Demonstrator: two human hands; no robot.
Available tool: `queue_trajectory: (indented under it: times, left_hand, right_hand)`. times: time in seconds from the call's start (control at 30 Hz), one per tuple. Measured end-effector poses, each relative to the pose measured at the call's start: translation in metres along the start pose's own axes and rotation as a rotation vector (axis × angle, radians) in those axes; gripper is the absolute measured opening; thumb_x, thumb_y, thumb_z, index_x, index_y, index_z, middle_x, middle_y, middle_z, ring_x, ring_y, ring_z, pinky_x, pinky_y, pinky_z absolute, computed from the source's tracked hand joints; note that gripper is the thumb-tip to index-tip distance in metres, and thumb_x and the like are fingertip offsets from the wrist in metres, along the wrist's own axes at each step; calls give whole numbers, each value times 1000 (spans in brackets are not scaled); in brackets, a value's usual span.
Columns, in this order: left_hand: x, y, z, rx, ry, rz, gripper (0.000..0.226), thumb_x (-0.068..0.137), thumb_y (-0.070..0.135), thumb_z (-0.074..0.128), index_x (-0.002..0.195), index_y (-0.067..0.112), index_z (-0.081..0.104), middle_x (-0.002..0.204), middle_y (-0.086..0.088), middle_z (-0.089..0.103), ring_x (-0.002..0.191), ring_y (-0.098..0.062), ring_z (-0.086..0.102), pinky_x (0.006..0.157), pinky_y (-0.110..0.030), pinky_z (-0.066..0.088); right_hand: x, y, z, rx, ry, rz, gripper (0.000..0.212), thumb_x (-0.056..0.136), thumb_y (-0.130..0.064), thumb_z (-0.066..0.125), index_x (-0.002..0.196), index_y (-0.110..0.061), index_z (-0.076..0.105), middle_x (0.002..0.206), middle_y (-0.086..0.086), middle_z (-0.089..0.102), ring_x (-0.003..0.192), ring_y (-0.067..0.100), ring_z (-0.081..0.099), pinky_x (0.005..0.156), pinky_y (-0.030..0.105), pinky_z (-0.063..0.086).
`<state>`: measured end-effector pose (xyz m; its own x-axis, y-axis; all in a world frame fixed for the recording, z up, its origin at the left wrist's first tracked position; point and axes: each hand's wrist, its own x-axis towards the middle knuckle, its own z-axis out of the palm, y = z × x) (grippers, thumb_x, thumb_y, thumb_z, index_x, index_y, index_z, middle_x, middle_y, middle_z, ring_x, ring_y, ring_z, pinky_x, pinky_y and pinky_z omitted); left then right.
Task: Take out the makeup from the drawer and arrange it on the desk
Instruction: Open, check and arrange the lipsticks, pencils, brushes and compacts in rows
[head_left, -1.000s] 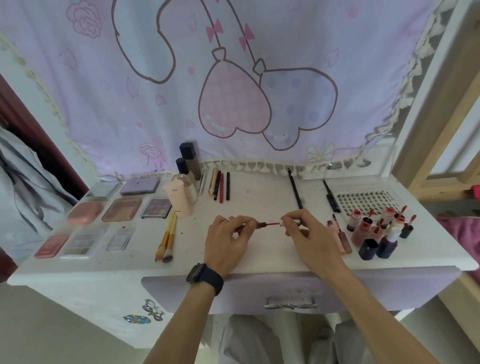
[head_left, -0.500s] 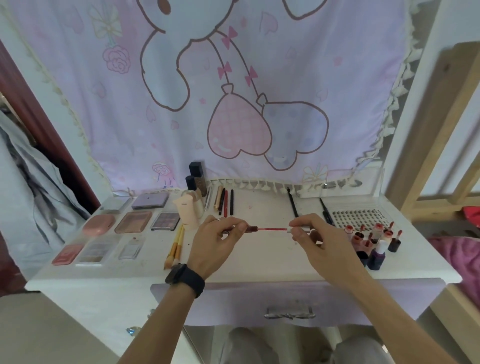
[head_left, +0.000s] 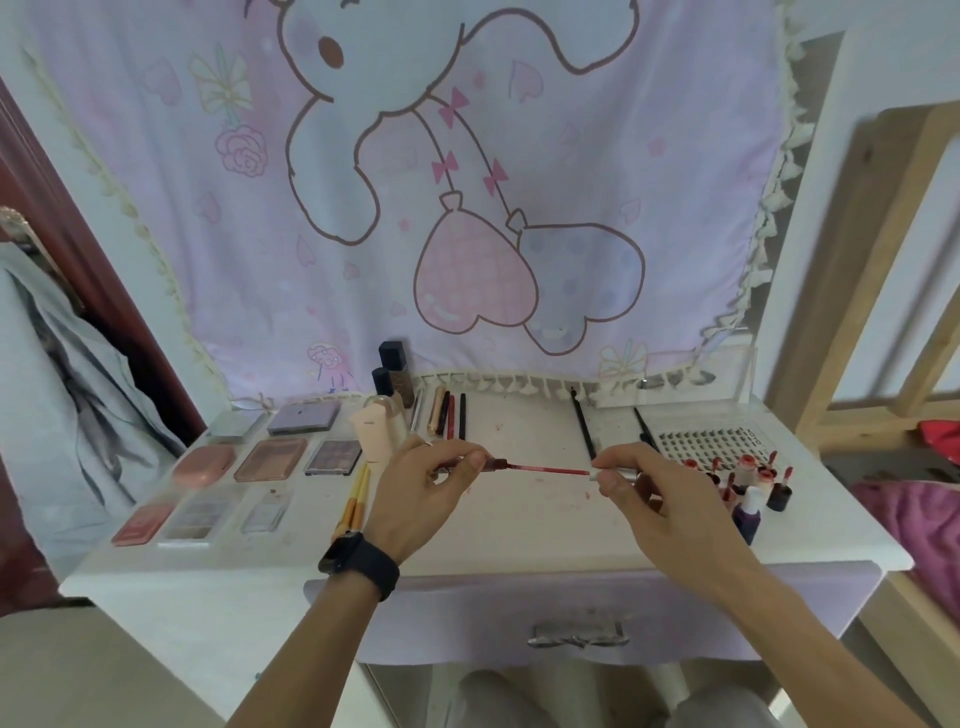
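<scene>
Above the white desk (head_left: 519, 540) my left hand (head_left: 421, 493) pinches a dark red lip gloss tube (head_left: 493, 463) by its neck. My right hand (head_left: 654, 493) pinches the silver cap (head_left: 618, 473), and the red wand (head_left: 545, 470) stretches between the two, almost fully drawn out. The lilac drawer (head_left: 571, 618) below my wrists looks closed. Palettes (head_left: 270, 460) lie in rows on the left side of the desk. A cluster of small lip glosses and bottles (head_left: 748, 483) stands at the right.
Two yellow-handled brushes (head_left: 356, 499) lie left of my left hand. Pencils and tubes (head_left: 449, 415), a beige bottle (head_left: 376, 431) and dark foundation bottles (head_left: 392, 369) stand at the back. A black brush (head_left: 582, 423), a lash tray (head_left: 701, 441), a cartoon cloth behind, a wooden frame at right.
My hands have pulled farther apart, so more of the red wand shows out of the tube. The head has tilted up, showing more of the cloth.
</scene>
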<state>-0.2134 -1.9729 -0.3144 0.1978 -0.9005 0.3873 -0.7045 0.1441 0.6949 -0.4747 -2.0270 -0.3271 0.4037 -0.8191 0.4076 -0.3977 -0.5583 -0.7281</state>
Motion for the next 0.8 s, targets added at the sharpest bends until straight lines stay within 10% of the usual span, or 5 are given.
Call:
queue_trajectory:
  times: [0.33, 0.8]
  left_hand:
    - [-6, -7, 16, -119, 47, -40, 22, 92, 59, 53, 98, 47, 71, 93, 23, 71, 91, -14, 60, 80, -31, 49]
    - [-12, 17, 95, -707, -80, -633, 22, 102, 5, 48, 120, 10, 60, 107, -11, 70, 84, -23, 74, 85, -43, 56]
  right_hand:
    - [-27, 5, 15, 312, 135, 213, 10, 95, -28, 60, 102, -33, 65, 86, -10, 72, 55, 9, 54, 54, 27, 46]
    - [-69, 16, 50, 862, 325, 791, 21, 104, -14, 47, 112, -20, 65, 96, -5, 78, 68, 17, 65, 65, 30, 54]
